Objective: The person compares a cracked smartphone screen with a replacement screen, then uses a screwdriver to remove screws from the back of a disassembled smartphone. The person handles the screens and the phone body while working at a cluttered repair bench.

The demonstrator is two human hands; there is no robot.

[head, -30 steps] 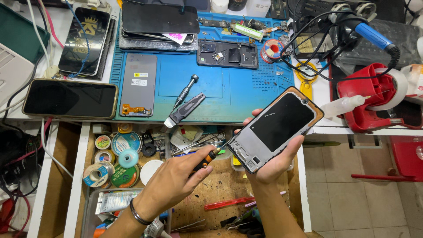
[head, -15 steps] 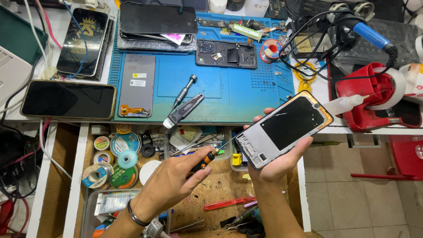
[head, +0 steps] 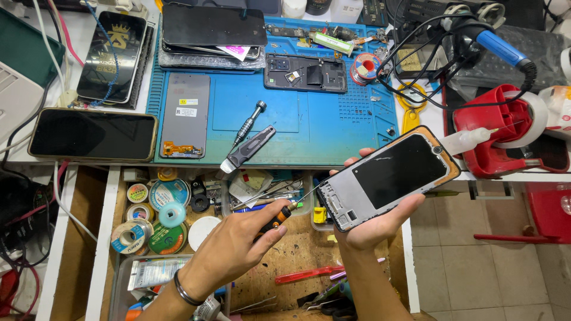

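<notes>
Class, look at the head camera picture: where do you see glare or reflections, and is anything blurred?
Head view: even overhead light, sharp throughout. Soft glare on the dark phone at the bench's left and on the phone frame in the right hand. The left hand with the screwdriver shows no motion blur.

A blue work mat (head: pixel 357 128) lies above both hands on the white bench; on it, up and left of the right hand, rest a grey pry tool (head: pixel 247 150) and a small metal screwdriver (head: pixel 248 122), touching; left of them a grey screen panel (head: pixel 185 114) lies flat; a dark phone back (head: pixel 306 73) and a solder spool (head: pixel 364 68) sit higher up; a black phone (head: pixel 92 134) lies well left of the left hand; tape rolls (head: pixel 160 205) crowd the open drawer beside that hand; a red stand (head: pixel 496 134) sits right of the right hand, a blue-handled soldering iron (head: pixel 496 49) above it
</notes>
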